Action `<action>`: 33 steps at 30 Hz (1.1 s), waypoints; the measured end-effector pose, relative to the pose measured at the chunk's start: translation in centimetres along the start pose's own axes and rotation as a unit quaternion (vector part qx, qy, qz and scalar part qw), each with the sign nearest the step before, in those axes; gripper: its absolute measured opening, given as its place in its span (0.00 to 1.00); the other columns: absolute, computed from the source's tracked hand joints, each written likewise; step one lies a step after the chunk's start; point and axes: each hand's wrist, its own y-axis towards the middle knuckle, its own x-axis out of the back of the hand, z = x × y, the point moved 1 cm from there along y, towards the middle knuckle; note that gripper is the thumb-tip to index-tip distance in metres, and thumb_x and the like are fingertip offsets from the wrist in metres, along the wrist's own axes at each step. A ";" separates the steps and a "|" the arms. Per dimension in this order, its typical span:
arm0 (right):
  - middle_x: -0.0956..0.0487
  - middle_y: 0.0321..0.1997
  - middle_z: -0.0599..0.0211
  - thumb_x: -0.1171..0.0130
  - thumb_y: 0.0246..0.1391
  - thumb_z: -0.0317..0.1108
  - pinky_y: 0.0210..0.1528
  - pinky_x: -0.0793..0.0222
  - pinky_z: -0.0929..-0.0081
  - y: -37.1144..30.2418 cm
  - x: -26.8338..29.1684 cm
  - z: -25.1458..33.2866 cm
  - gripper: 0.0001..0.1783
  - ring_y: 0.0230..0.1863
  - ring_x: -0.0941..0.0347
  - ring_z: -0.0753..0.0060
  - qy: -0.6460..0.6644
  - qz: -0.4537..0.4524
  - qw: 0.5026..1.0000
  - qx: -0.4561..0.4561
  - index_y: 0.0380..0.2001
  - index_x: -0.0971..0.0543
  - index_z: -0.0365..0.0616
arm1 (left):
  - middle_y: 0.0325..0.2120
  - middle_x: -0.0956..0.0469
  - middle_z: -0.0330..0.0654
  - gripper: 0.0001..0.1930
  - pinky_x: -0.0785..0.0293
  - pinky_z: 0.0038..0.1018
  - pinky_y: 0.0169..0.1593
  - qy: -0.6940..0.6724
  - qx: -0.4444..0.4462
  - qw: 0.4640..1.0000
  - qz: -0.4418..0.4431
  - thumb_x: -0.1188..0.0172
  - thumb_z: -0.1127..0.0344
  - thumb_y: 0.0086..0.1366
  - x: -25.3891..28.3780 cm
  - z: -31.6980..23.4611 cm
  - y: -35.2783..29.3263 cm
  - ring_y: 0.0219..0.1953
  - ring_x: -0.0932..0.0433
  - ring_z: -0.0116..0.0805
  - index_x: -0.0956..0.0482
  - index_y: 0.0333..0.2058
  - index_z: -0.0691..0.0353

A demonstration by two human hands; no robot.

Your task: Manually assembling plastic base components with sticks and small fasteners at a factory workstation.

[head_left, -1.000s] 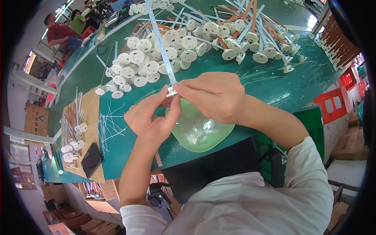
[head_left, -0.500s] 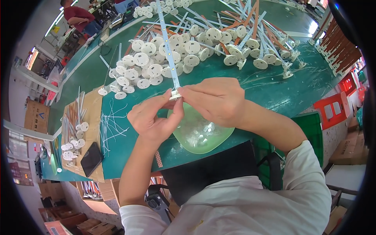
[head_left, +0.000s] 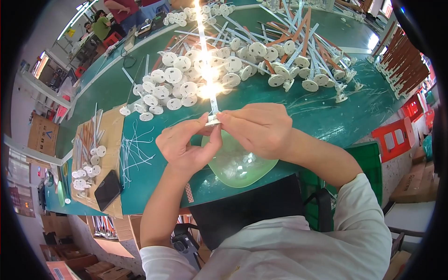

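Note:
An LED strip [head_left: 213, 103] with a round white base stands up between my hands, its lights glowing brightly along its length. My left hand [head_left: 186, 144] pinches the base from the left, with thumb and forefinger at its rim. From the other side, my right hand [head_left: 263, 128] closes its fingertips on the base and the strip's lower end. Just below my hands sits a green bowl [head_left: 242, 175] with small clear pieces in it. Beyond them lies a heap of similar strips with white round bases [head_left: 172, 74], all unlit.
On the left, a cardboard sheet [head_left: 112, 122] carries more strips and a dark phone [head_left: 108, 190]. Thin white wires [head_left: 136, 149] lie beside it on the green table [head_left: 336, 114]. A red plastic stool [head_left: 394, 140] stands at the right. Other people [head_left: 103, 25] are at the far left.
The LED strip has gone from unlit to brightly lit. My hands stay closed around its base with little movement. The view has shifted slightly, showing more people at the far left.

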 end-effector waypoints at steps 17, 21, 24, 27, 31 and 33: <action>0.16 0.32 0.60 0.31 0.43 0.21 0.31 0.22 0.76 0.4 0.2 -1.4 0.14 0.29 0.17 0.63 0.114 -0.001 0.987 -0.113 0.38 0.16 0.41 | 0.52 0.24 0.54 0.17 0.22 0.41 0.54 -0.402 0.305 0.861 0.057 0.48 0.71 0.71 -0.2 0.2 -1.0 0.54 0.23 0.44 0.27 0.56 0.71; 0.15 0.34 0.60 0.32 0.45 0.22 0.32 0.22 0.77 0.6 -0.2 -1.2 0.16 0.30 0.17 0.67 0.036 -0.009 0.987 -0.157 0.41 0.17 0.41 | 0.47 0.20 0.53 0.15 0.20 0.35 0.49 -0.436 0.359 0.825 -0.009 0.44 0.75 0.68 -0.3 0.8 -0.8 0.47 0.19 0.44 0.26 0.52 0.72; 0.16 0.33 0.60 0.33 0.46 0.22 0.32 0.22 0.77 0.2 0.1 -2.0 0.18 0.30 0.17 0.69 0.054 0.042 0.987 -0.145 0.44 0.18 0.40 | 0.45 0.19 0.52 0.15 0.20 0.33 0.47 -0.441 0.369 0.818 -0.030 0.42 0.77 0.67 -0.4 1.5 -0.8 0.44 0.17 0.45 0.26 0.51 0.72; 0.16 0.32 0.60 0.33 0.47 0.23 0.32 0.22 0.78 0.5 0.1 -2.0 0.17 0.30 0.17 0.69 0.106 0.080 0.969 -0.209 0.43 0.17 0.40 | 0.46 0.20 0.50 0.16 0.21 0.33 0.50 -0.477 0.388 0.785 -0.079 0.42 0.77 0.67 -0.7 1.8 -0.8 0.46 0.18 0.43 0.28 0.53 0.72; 0.16 0.32 0.59 0.34 0.47 0.23 0.31 0.22 0.78 0.4 -0.1 -1.4 0.13 0.28 0.18 0.70 0.107 0.082 0.955 -0.264 0.40 0.17 0.40 | 0.45 0.20 0.48 0.19 0.24 0.33 0.52 -0.479 0.422 0.763 -0.099 0.40 0.74 0.67 -0.1 2.3 -0.3 0.46 0.20 0.41 0.29 0.55 0.71; 0.17 0.31 0.59 0.34 0.47 0.25 0.33 0.22 0.74 0.1 -0.5 -1.2 0.11 0.30 0.18 0.65 0.092 0.163 0.955 -0.229 0.37 0.17 0.39 | 0.44 0.20 0.47 0.19 0.24 0.31 0.52 -0.473 0.430 0.761 -0.109 0.40 0.74 0.67 0.0 2.2 0.0 0.46 0.20 0.40 0.29 0.55 0.70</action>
